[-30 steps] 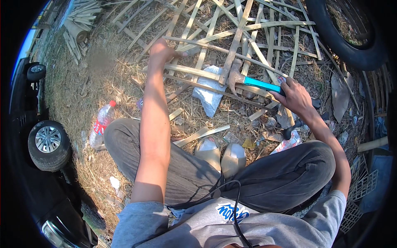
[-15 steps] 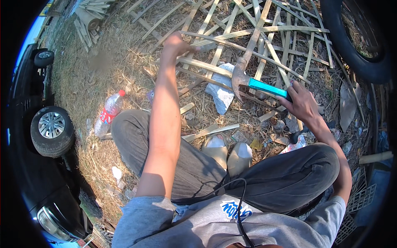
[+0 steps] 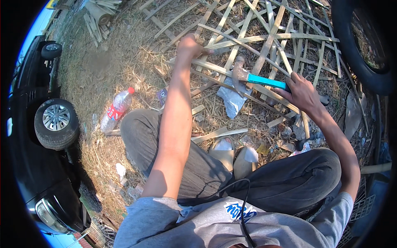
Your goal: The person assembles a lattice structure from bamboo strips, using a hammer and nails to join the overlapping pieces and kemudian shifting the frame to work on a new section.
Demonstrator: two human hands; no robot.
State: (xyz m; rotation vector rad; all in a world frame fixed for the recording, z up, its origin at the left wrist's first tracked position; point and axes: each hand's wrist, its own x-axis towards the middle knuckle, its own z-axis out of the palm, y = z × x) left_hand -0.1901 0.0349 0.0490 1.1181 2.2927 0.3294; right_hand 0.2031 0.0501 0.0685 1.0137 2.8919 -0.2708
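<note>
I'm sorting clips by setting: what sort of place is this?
Likely an outdoor yard or roadside plot used for handwork: dry grass and straw on the ground, a parked dark car alongside, and a bamboo-strip lattice lying on the earth.

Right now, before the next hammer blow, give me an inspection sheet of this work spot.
Surface: dry straw ground, littered, no bench.
Job's things: bamboo lattice lying flat; hammer with a blue handle, head over a slat.
Clutter: plastic bottle with a red cap, white scrap, loose slat offcuts.
Hands: left hand grips a slat; right hand closed on the hammer handle.
Cables: black cord hanging down the shirt front.
Surroundings: dark car with its wheel on the left, tyre upper right, pale shoes by the lattice.
</note>
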